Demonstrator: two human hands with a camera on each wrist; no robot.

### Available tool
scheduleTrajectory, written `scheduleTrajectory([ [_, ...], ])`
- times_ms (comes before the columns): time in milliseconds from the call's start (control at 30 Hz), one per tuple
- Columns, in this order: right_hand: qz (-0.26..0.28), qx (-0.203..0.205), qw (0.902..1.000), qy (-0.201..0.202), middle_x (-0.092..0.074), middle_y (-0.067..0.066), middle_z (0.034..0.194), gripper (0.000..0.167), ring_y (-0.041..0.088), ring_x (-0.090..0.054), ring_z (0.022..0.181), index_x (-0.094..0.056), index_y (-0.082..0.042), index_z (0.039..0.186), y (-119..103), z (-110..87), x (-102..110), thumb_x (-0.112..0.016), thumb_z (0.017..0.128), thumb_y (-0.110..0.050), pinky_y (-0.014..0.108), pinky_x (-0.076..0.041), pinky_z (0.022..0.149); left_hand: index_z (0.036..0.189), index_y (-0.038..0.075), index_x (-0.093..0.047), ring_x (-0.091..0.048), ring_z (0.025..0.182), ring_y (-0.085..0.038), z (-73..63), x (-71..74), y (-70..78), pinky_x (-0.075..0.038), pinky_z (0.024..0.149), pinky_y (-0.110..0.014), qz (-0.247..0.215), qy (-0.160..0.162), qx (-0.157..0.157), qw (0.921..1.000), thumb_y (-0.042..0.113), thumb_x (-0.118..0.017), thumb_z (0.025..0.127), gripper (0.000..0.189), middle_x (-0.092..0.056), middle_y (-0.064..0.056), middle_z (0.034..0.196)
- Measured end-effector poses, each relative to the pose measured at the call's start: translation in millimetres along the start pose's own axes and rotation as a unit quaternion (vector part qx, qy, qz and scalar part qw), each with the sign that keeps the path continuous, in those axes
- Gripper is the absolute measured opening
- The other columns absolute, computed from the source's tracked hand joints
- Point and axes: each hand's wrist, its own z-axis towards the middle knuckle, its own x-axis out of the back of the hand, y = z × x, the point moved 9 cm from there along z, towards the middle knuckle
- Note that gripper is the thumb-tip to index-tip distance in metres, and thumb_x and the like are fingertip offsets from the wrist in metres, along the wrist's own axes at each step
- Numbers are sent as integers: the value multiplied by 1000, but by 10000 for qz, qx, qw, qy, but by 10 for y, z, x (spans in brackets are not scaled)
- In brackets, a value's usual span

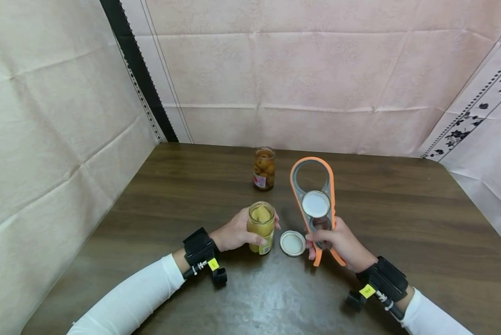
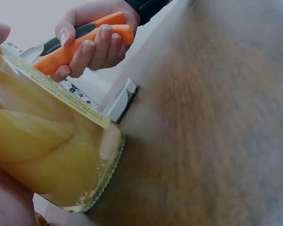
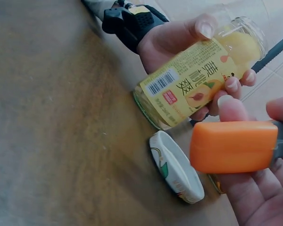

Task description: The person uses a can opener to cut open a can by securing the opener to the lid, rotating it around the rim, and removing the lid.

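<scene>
My left hand grips an open glass jar of yellow peaches, fingers and thumb wrapped around its sides. A yellow label with a barcode faces the right wrist view. My right hand holds an orange and grey jar opener by its handles, fingers curled round them. A white lid shows within the opener's middle ring. Between the two hands, a second lid lies on the table with its pale inside up, close to the peach jar's base.
Farther back on the wooden table stands another lidless jar, filled with brown round pieces. A pale cloth hangs behind the table's back edge, and another cloth hangs along the left.
</scene>
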Motion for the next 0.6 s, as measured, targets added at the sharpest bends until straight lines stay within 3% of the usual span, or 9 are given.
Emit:
scheduleTrajectory([
  [300, 305, -234, 9992, 82, -68, 4, 81, 12, 18, -70, 66, -56, 6, 107, 90, -148, 48, -56, 100, -4, 40, -63, 69, 125, -4, -50, -55, 114, -54, 54, 8, -3, -51, 98, -34, 120, 132, -64, 9998, 11, -71, 76, 55, -62, -22, 117],
  [600, 410, -169, 9989, -119, -68, 5, 83, 10, 19, -70, 68, -56, 4, 107, 119, -245, 48, -52, 102, -3, 40, -62, 69, 124, -5, -51, -57, 116, -52, 119, 44, -48, -52, 97, -31, 178, 308, -118, 9993, 10, -71, 75, 54, -62, -25, 117],
])
